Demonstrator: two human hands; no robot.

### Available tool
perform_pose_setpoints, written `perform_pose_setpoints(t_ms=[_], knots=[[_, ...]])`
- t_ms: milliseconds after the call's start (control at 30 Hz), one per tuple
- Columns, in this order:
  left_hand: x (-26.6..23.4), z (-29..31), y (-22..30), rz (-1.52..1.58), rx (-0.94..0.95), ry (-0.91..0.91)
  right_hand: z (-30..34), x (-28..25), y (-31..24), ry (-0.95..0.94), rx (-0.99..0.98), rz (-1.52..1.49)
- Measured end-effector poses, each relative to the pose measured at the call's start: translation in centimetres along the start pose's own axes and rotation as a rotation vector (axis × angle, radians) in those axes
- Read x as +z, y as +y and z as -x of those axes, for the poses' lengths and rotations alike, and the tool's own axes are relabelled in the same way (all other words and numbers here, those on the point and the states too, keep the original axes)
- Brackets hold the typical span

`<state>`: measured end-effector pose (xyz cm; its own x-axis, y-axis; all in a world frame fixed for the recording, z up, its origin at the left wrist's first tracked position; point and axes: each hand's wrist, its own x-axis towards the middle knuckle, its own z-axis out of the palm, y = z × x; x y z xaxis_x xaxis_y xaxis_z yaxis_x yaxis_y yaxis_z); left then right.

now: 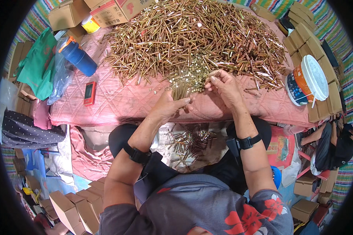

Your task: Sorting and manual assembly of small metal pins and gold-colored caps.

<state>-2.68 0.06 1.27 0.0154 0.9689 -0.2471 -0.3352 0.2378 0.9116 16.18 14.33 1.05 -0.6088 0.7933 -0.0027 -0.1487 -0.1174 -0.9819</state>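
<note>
My left hand (171,105) is wrapped round an upright bundle of thin brownish tubes (180,92), near the front edge of the pink quilted cover (129,103). Small whitish and gold bits show at the bundle's upper ends. Just right of it, my right hand (226,87) is closed in a pinch; what lies between its fingertips is too small to tell. A patch of small pale gold pieces (198,72) lies between and beyond my hands. Behind it spreads a large heap of copper-coloured metal tubes (184,35).
A blue bottle (79,58) and a red handheld device (90,93) are on the left. To the right stands a white-lidded bucket (314,78) beside cardboard boxes (306,39). More tubes (190,141) lie on cloth between my knees. Another person's limbs (315,135) show at far right.
</note>
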Motion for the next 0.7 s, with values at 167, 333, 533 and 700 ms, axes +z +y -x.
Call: perform_pose_setpoints(t_ms=[167, 333, 533, 700], knots=[[0.2, -0.4, -1.6, -0.123, 0.245, 0.079, 0.9, 1.9, 0.1, -0.12, 0.04, -0.273], [0.3, -0.1, -0.7, -0.243, 0.107, 0.078, 1.1, 2.5, 0.1, -0.135, 0.01, -0.23], [0.2, -0.2, -1.1, -0.255, 0.108, 0.094, 1.2, 2.8, -0.4, -0.175, -0.003, -0.088], [0.3, 0.1, -0.8, -0.206, 0.106, 0.096, 1.3, 1.9, -1.0, -0.235, 0.005, 0.061]])
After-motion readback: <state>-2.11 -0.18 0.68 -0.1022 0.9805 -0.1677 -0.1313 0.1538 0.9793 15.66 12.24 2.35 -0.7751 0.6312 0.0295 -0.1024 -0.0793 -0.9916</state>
